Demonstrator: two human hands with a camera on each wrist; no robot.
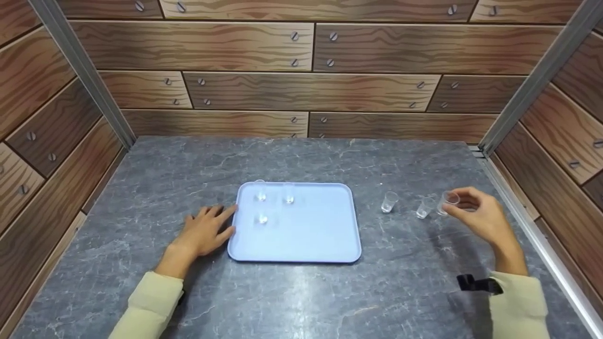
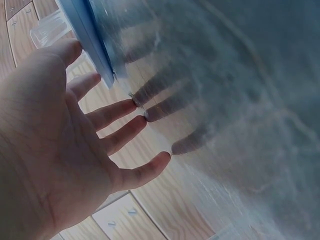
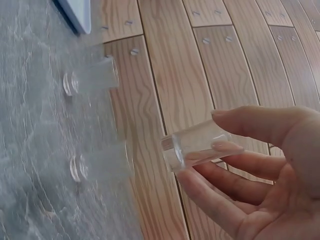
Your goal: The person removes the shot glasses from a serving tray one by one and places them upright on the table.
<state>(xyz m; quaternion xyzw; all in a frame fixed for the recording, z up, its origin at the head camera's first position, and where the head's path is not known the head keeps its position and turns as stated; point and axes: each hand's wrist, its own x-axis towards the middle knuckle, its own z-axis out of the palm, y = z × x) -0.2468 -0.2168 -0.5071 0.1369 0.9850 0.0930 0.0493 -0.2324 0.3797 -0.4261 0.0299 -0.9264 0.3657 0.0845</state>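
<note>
A clear shot glass point(image 3: 192, 145) is pinched between the thumb and fingers of my right hand point(image 1: 483, 214), at the right side of the table; the right wrist view shows its thick base raised off the tabletop. Two more shot glasses stand to the left of that hand, one close by point(image 1: 425, 207) and one farther off point(image 1: 389, 202). My left hand point(image 1: 202, 230) lies with fingers spread, thumb and index fingertip at the left rim of the light blue tray point(image 1: 311, 235). In the left wrist view its other fingertips meet the tabletop.
Upright on the tray are three clear glasses: one at the back left point(image 1: 260, 192), one right of it point(image 1: 289, 194), one nearer the front point(image 1: 262, 218). Wood-patterned walls point(image 1: 245, 89) enclose the grey marbled table point(image 1: 301, 301), with metal posts at the corners.
</note>
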